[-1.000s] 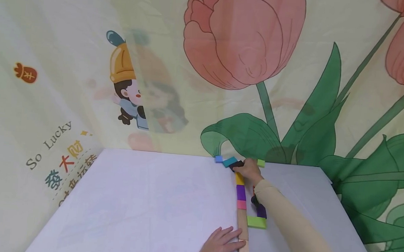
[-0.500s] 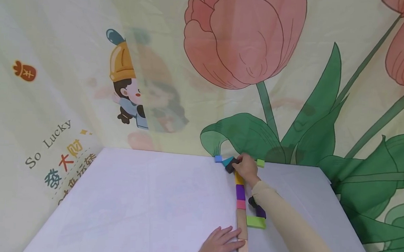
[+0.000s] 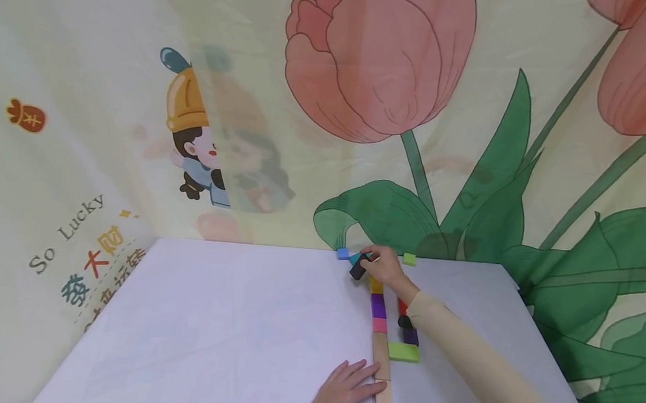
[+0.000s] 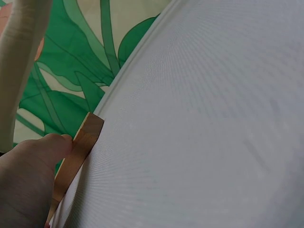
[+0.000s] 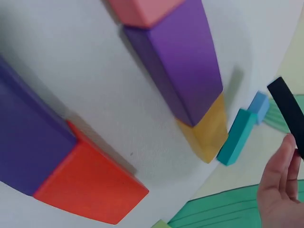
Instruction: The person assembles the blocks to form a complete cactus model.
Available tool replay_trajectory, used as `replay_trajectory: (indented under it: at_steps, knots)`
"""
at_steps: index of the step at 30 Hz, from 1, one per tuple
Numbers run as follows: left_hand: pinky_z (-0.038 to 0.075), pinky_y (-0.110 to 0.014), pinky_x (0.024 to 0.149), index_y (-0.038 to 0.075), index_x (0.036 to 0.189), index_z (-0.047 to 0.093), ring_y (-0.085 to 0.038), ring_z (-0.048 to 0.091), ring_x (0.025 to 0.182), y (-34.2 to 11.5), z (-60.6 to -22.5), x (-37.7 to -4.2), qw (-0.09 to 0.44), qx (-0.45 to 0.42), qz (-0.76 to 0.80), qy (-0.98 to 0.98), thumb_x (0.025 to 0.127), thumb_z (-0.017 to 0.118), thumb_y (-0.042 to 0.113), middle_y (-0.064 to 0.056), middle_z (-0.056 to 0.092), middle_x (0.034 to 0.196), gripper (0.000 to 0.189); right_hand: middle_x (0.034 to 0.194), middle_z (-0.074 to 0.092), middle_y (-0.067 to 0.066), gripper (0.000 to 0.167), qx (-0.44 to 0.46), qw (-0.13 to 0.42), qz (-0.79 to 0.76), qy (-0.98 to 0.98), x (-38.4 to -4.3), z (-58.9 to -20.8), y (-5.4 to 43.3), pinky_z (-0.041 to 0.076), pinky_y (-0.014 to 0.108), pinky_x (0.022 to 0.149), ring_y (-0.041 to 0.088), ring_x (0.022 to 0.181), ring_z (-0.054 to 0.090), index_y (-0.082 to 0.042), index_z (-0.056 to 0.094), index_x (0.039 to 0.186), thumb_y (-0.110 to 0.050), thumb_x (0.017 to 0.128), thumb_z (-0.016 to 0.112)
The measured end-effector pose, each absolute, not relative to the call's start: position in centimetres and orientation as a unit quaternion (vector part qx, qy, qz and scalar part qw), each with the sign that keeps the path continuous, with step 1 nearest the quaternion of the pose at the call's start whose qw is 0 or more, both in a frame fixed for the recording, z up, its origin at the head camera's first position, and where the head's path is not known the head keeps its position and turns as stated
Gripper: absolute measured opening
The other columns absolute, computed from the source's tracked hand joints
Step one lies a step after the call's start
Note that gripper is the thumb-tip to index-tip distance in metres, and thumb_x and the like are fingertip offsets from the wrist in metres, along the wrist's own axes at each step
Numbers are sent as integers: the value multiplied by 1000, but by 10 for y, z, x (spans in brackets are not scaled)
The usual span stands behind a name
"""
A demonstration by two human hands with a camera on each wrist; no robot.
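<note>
My right hand [image 3: 386, 269] pinches a black block [image 3: 359, 268] between thumb and fingers at the far end of the block row. In the right wrist view the black block [image 5: 289, 110] is held at a slant, apart from the teal block [image 5: 237, 137] and blue block [image 5: 259, 107]. Yellow [image 3: 376, 284], purple [image 3: 378, 305] and pink [image 3: 379, 325] blocks make up the row's far part, followed by plain wooden blocks [image 3: 381, 354]. My left hand [image 3: 343, 388] lies beside the wooden ones with fingers extended onto them; the left wrist view shows the thumb against a wooden block [image 4: 78, 152].
Right of the row stand a lime green block [image 3: 403, 352], a dark purple block [image 3: 411, 336], a round black piece [image 3: 404, 321] and a red block [image 3: 402, 305]. Another light green block [image 3: 409, 259] sits by the far edge of the white table [image 3: 213, 317]. A printed curtain [image 3: 251, 100] hangs behind.
The black block has turned from lying across the row's end to a steeper slant and shifted slightly left in my right hand. My left hand stays put; the head view has shifted slightly.
</note>
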State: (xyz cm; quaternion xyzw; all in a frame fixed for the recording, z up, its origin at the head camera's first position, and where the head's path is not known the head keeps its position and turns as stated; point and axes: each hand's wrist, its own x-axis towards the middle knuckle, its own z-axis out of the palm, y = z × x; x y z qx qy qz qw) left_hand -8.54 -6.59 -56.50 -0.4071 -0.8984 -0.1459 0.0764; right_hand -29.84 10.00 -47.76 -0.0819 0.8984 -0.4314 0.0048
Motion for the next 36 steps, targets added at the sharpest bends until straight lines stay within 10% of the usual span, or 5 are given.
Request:
replay_trajectory:
  at_steps: [9, 26, 36]
  knots:
    - [46, -41, 102, 32, 139, 51, -16, 47, 134, -67, -567, -85, 121, -407, -133, -896, 90, 51, 62, 6, 45, 151, 57, 96, 67, 12, 18, -162, 59, -411, 895, -259, -480, 91, 53, 25, 64, 18, 80, 61, -3, 68, 97, -7, 81, 74]
    - [40, -48, 109, 35, 144, 44, -18, 39, 141, -65, -559, -85, -22, -383, -196, -903, 95, 40, 64, 8, 36, 157, 57, 107, 67, 9, 32, -204, 168, -384, 885, -223, -487, 94, 56, 25, 67, 16, 79, 58, -6, 71, 108, -10, 78, 80]
    - [41, -46, 109, 35, 143, 46, -18, 40, 140, -64, -560, -84, 11, -388, -184, -903, 94, 42, 64, 8, 39, 155, 57, 95, 64, -1, 33, -238, 129, -257, 928, -212, -493, 97, 56, 32, 82, 12, 86, 55, -10, 71, 105, -17, 74, 83]
